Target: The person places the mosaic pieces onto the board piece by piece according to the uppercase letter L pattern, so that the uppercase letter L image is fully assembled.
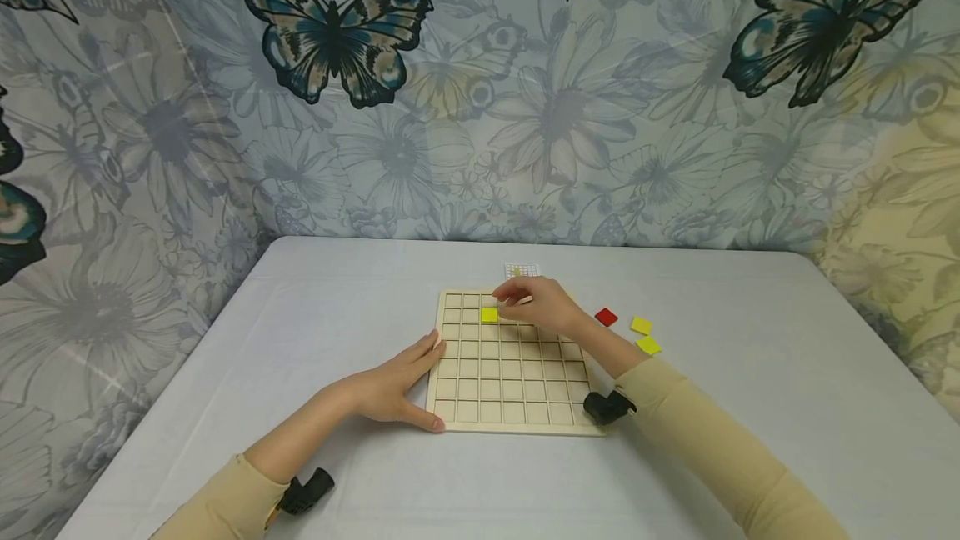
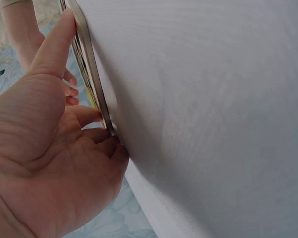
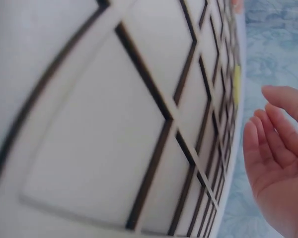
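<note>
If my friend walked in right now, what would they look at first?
Probably the big blue butterflies on the wall behind the table. Next might be the yellow square on the board, near its far edge, by the right hand. The red square on the table, right of the board, stands out too.

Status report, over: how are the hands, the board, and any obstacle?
Left hand touches left edge of board; right hand above it, holding no visible tile. One yellow tile visible on board. No obstacle seen; loose tiles right of board.
</note>
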